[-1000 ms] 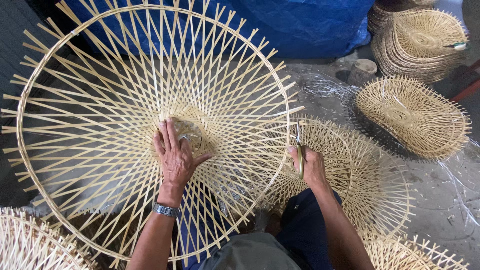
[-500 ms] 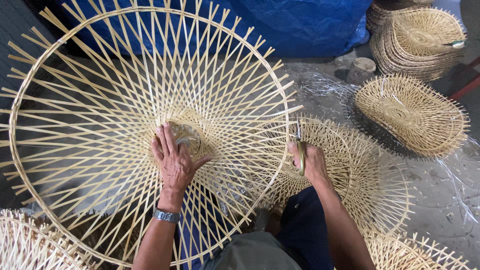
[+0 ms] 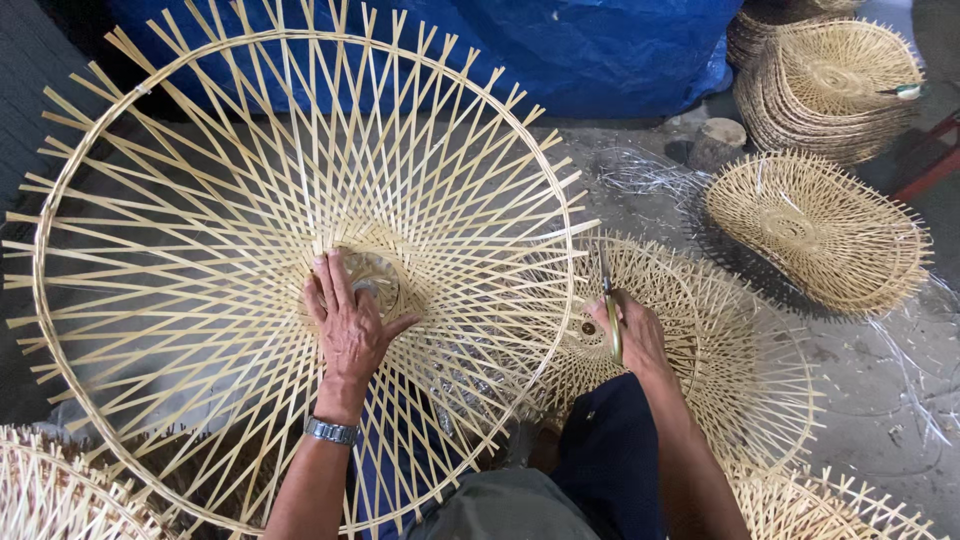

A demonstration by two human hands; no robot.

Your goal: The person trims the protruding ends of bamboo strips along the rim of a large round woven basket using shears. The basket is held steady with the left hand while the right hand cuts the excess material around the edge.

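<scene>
A big round bamboo frame (image 3: 300,270) is being held tilted over the lap, taking up most of the left side of the view, with its thin slats crossing out from a tightly woven hub (image 3: 372,280) to a hoop rim. The left hand (image 3: 350,320) is being pressed flat on that hub, fingers together and thumb out, a metal wristwatch (image 3: 332,431) being worn on the wrist. The right hand (image 3: 628,335) is being kept closed around a pair of yellow-handled scissors (image 3: 610,310), blades pointing up just beside the frame's right edge. The frame is probably really light and springy but kinda fragile, so the loose slat ends could be snapped easily; the hub or the hoop looks like the safest place for it to be gripped. A smaller woven piece (image 3: 740,350) is lying right under the scissor hand, another basket (image 3: 815,230) is sitting further right, and a stack of baskets (image 3: 830,80) is being stored at top right. A blue tarp (image 3: 600,50) is bunched up behind, and those poking slat tips are crowding in on everything nearby
</scene>
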